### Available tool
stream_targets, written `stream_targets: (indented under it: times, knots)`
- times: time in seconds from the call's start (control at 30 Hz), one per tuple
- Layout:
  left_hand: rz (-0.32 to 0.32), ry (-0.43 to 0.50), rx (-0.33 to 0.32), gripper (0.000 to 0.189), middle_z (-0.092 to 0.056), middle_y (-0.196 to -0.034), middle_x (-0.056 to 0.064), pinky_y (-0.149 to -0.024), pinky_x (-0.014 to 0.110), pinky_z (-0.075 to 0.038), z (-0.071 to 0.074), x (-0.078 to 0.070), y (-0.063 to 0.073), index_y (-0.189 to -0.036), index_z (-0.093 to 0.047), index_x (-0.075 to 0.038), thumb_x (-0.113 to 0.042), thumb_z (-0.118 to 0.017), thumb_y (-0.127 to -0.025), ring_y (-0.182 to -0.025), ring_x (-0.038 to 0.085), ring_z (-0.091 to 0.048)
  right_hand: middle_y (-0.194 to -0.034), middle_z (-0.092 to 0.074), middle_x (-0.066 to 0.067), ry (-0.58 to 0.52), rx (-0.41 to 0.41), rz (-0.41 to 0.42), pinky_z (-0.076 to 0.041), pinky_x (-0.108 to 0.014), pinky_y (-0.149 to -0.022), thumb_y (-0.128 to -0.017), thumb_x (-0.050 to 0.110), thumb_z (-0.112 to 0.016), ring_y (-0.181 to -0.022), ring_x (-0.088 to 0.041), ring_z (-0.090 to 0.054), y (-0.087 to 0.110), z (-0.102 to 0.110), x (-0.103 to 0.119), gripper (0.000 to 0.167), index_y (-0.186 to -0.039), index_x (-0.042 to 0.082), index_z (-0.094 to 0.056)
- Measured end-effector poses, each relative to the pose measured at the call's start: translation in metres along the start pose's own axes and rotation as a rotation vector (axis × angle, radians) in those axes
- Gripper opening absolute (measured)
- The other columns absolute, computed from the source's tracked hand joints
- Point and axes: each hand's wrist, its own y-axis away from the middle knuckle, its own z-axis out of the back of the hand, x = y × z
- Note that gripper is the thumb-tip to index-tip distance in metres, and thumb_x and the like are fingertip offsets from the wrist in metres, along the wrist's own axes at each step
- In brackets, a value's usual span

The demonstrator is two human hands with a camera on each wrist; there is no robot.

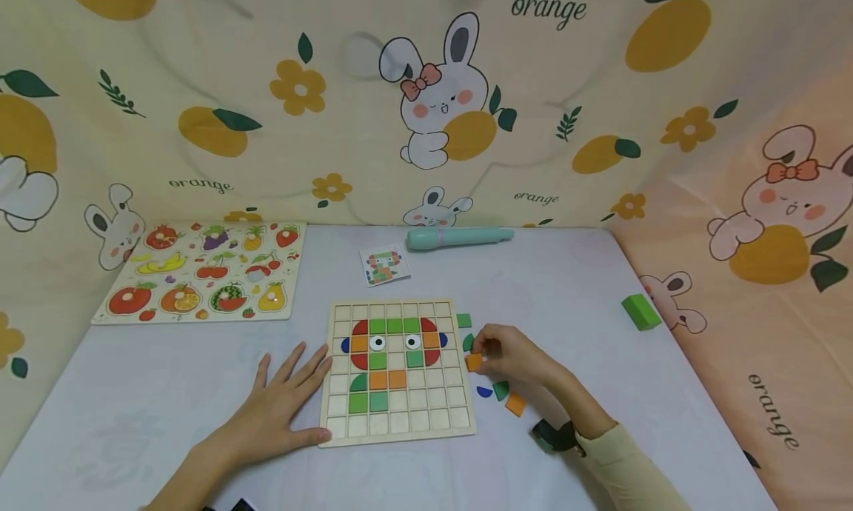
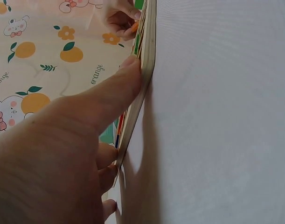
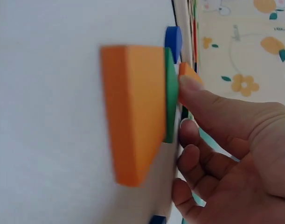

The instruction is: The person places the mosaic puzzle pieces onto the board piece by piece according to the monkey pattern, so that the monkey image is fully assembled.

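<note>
Now, right fingers (image 1: 492,335) pinching flat orange square (image 1: 474,362), gridded wooden board (image 1: 420,401).

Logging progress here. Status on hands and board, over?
Right hand pinches orange tile beside grid board. Left hand touches its left edge. Grid board partly filled. Nothing seen blocking.
</note>
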Motion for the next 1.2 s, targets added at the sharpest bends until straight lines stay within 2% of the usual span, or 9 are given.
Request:
stream_targets:
  times: [0.1, 0.27, 0.47, 0.67, 0.73, 0.87, 0.97, 1.07, 1.2]
  knots:
    - [0.003, 0.006, 0.006, 0.103, -0.021, -0.165, 0.005, -0.107, 0.076, -0.001, 0.000, 0.000, 0.000, -0.156, -0.034, -0.012, -0.077, -0.058, -0.081, -0.151, 0.040, -0.010, -0.092, -0.060, 0.000, -0.024, -0.008, 0.002, -0.049, -0.025, -0.077, -0.084, 0.007, -0.080, -0.088, -0.020, -0.054, 0.001, -0.001, -0.001, 0.019, -0.095, 0.010, -0.066]
    - [0.010, 0.005, 0.019, 0.103, -0.020, -0.165, 0.004, -0.108, 0.076, 0.000, 0.001, -0.001, 0.000, -0.156, -0.033, -0.012, -0.078, -0.057, -0.080, -0.151, 0.040, -0.008, -0.090, -0.061, -0.001, -0.088, -0.014, 0.021, -0.048, -0.025, -0.072, -0.087, 0.002, -0.075, -0.084, -0.022, -0.054, 0.002, -0.002, 0.002, 0.014, -0.093, 0.010, -0.065]
    - [0.008, 0.000, 0.022, 0.103, -0.021, -0.165, 0.004, -0.107, 0.076, -0.001, 0.001, -0.002, -0.001, -0.156, -0.033, -0.012, -0.078, -0.058, -0.080, -0.151, 0.040, -0.009, -0.094, -0.064, -0.003, -0.147, -0.074, 0.100, -0.047, -0.023, -0.068, -0.091, 0.004, -0.071, -0.079, -0.018, -0.054, 0.001, -0.012, 0.021, 0.021, -0.112, 0.004, -0.071]
    - [0.011, 0.000, 0.021, 0.103, -0.020, -0.165, 0.004, -0.107, 0.076, -0.001, 0.001, -0.001, 0.000, -0.157, -0.033, -0.012, -0.078, -0.058, -0.080, -0.151, 0.040, -0.009, -0.088, -0.065, 0.000, -0.196, 0.069, 0.191, -0.047, -0.021, -0.064, -0.090, 0.006, -0.073, -0.074, -0.011, -0.053, -0.010, -0.045, 0.052, 0.022, -0.112, 0.003, -0.073]
    - [0.014, 0.001, 0.021, 0.104, -0.020, -0.165, 0.004, -0.107, 0.076, 0.000, 0.000, -0.001, 0.000, -0.156, -0.033, -0.012, -0.078, -0.058, -0.080, -0.151, 0.040, -0.009, -0.088, -0.065, 0.003, -0.178, 0.121, 0.196, -0.045, -0.020, -0.065, -0.090, 0.008, -0.074, -0.075, -0.008, -0.053, -0.015, -0.057, 0.061, 0.022, -0.111, 0.006, -0.074]
    - [0.014, 0.010, 0.019, 0.103, -0.021, -0.165, 0.005, -0.107, 0.076, 0.000, 0.000, -0.002, 0.000, -0.156, -0.033, -0.012, -0.077, -0.058, -0.081, -0.151, 0.040, -0.009, -0.103, -0.072, 0.005, -0.131, 0.171, 0.211, -0.049, -0.019, -0.073, -0.092, 0.008, -0.072, -0.086, -0.004, -0.058, -0.022, -0.074, 0.072, 0.024, -0.115, 0.010, -0.074]
    - [0.009, 0.016, 0.020, 0.103, -0.021, -0.165, 0.005, -0.107, 0.076, -0.001, 0.000, -0.002, 0.000, -0.156, -0.034, -0.012, -0.076, -0.058, -0.081, -0.150, 0.041, -0.010, -0.113, -0.072, 0.005, -0.062, 0.154, 0.221, -0.051, -0.020, -0.077, -0.092, 0.007, -0.071, -0.093, -0.002, -0.060, -0.024, -0.082, 0.075, 0.024, -0.116, 0.011, -0.074]
    - [0.008, 0.014, 0.020, 0.103, -0.021, -0.165, 0.005, -0.107, 0.076, -0.001, 0.000, -0.003, 0.000, -0.156, -0.034, -0.012, -0.077, -0.058, -0.081, -0.150, 0.041, -0.010, -0.112, -0.072, 0.005, 0.003, 0.130, 0.236, -0.050, -0.020, -0.070, -0.092, 0.008, -0.072, -0.084, -0.003, -0.057, -0.023, -0.085, 0.077, 0.025, -0.116, 0.011, -0.074]
    - [0.008, 0.012, 0.019, 0.103, -0.021, -0.165, 0.005, -0.108, 0.076, 0.000, 0.001, -0.002, 0.000, -0.156, -0.033, -0.012, -0.077, -0.058, -0.081, -0.151, 0.040, -0.009, -0.106, -0.071, 0.006, 0.067, 0.106, 0.253, -0.049, -0.018, -0.070, -0.090, 0.010, -0.074, -0.083, -0.001, -0.056, -0.022, -0.086, 0.078, 0.024, -0.114, 0.010, -0.075]
